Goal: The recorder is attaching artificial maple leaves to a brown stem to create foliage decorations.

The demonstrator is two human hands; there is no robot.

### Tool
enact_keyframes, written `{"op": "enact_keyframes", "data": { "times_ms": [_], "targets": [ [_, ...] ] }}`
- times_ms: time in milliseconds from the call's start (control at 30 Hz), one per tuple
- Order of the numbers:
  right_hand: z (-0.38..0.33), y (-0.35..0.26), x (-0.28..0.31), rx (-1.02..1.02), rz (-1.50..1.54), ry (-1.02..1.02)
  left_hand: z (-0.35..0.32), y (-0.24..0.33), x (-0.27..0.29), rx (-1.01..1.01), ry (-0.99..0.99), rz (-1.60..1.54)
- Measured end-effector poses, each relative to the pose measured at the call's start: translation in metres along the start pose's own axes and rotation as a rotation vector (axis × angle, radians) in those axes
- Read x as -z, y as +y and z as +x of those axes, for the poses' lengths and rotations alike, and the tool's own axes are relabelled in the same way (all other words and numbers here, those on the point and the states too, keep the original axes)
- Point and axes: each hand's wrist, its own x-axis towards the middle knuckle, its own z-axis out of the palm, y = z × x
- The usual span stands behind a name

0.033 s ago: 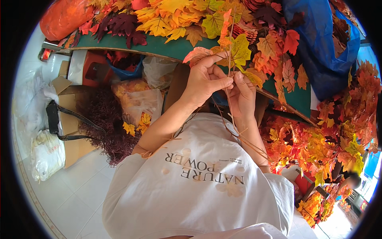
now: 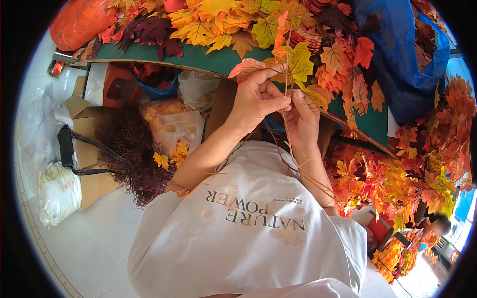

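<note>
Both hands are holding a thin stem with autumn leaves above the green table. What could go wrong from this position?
The left hand and right hand pinch one thin leaf stem; it might bend or lose a leaf if pulled hard. Loose stems trail across the white shirt and could snag or slide off. The leaf pile lies at the edge of the green table, so a nudge may drop some.

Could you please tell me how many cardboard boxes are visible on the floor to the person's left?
2: a small open box by the white bags, and a larger one under the black strap; others may be hidden.
</note>
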Motion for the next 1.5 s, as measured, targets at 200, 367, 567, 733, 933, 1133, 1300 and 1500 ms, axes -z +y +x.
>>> {"op": "enact_keyframes", "data": {
  "times_ms": [200, 367, 567, 733, 933, 1133, 1300, 1500],
  "targets": [
    [0.0, 0.0, -0.001, 0.03, -0.027, 0.012, 0.0, 0.001, 0.0, -0.004, -0.001, 0.006],
    [0.002, -0.005, 0.002, 0.059, -0.104, -0.081, 0.002, -0.001, 0.003, 0.006, -0.003, 0.005],
    [0.001, -0.002, 0.002, 0.089, -0.225, -0.048, 0.004, -0.011, 0.01, -0.026, -0.026, -0.008],
    [0.002, -0.002, -0.002, 0.217, -0.44, -0.138, -0.004, -0.018, 0.013, -0.083, 0.11, -0.031],
    [-0.003, -0.004, -0.01, 0.232, -0.639, -0.177, -0.016, -0.021, 0.023, -0.107, 0.135, -0.061],
    [-0.004, 0.013, -0.016, 0.516, -1.018, -0.242, -0.034, -0.024, 0.038, -0.063, 0.059, -0.165],
    [0.004, 0.018, -0.035, 0.876, -1.478, -0.451, -0.052, -0.03, 0.059, -0.006, 0.124, -0.365],
    [-0.004, 0.034, -0.048, 0.959, -1.485, -0.568, -0.067, -0.052, 0.071, -0.096, 0.288, -0.388]
  ]
}}
